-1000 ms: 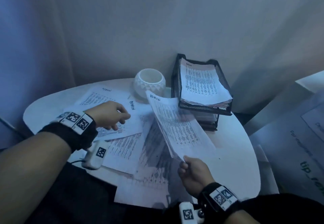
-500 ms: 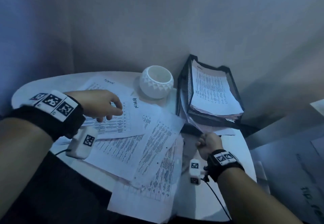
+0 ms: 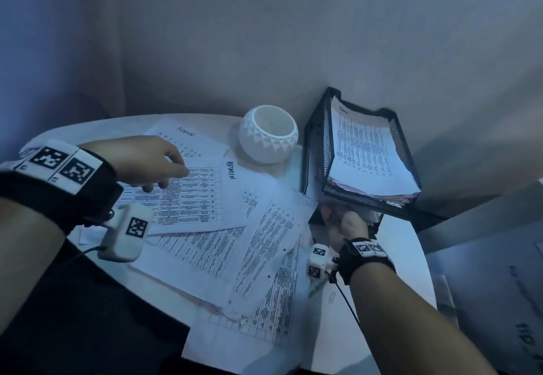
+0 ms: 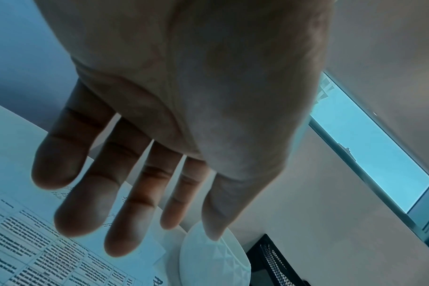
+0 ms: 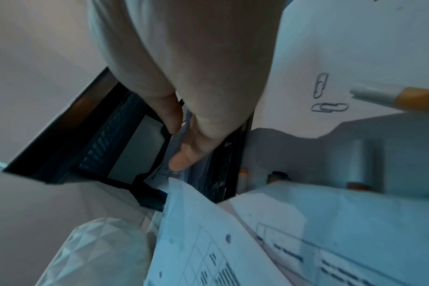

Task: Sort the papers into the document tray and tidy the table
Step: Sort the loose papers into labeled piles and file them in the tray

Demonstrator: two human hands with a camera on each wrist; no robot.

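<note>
A black mesh document tray (image 3: 315, 151) with two tiers stands at the table's back right, and a stack of printed sheets (image 3: 367, 154) fills its top tier. My right hand (image 3: 342, 222) is at the mouth of the lower tier. In the right wrist view its thumb and forefinger (image 5: 170, 118) pinch the edge of a sheet (image 5: 182, 133) lying in that tier. Several loose printed papers (image 3: 264, 251) overlap across the table. My left hand (image 3: 173, 172) hovers over a sheet marked ADMIN (image 3: 205, 198), fingers (image 4: 86, 205) straight and holding nothing.
A white faceted bowl (image 3: 268, 133) stands between the papers and the tray. Paper clips (image 5: 320, 85) and a marker (image 5: 394, 96) lie on the white table (image 3: 399, 245) right of my right hand. Walls close in behind. The table's front edge is at my lap.
My right hand has carried its sheet from above the table's middle to the tray and slid it into the lower tier. My left hand has stayed over the ADMIN sheet.
</note>
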